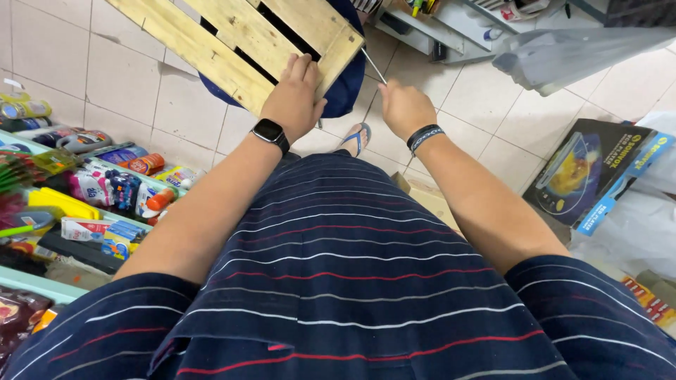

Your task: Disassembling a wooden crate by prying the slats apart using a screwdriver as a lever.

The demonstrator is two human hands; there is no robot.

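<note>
A pale wooden pallet [239,35] leans at an angle over the tiled floor, with a dark blue thing behind its lower corner. My left hand [294,95], with a black watch on the wrist, grips the pallet's lower edge, fingers curled over the wood. My right hand [403,107], wearing a dark wristband, is closed around a thin metal rod [373,65] that points up toward the pallet's corner. Below both arms my dark striped shirt fills the view. A foot in a blue sandal [355,137] shows between the arms.
Shelves at the left [42,204] hold packets, tubes and bottles. A flat printed box [598,172] lies on the floor at the right beside white bags. A grey plastic bag [570,56] and a low shelf are at the top right.
</note>
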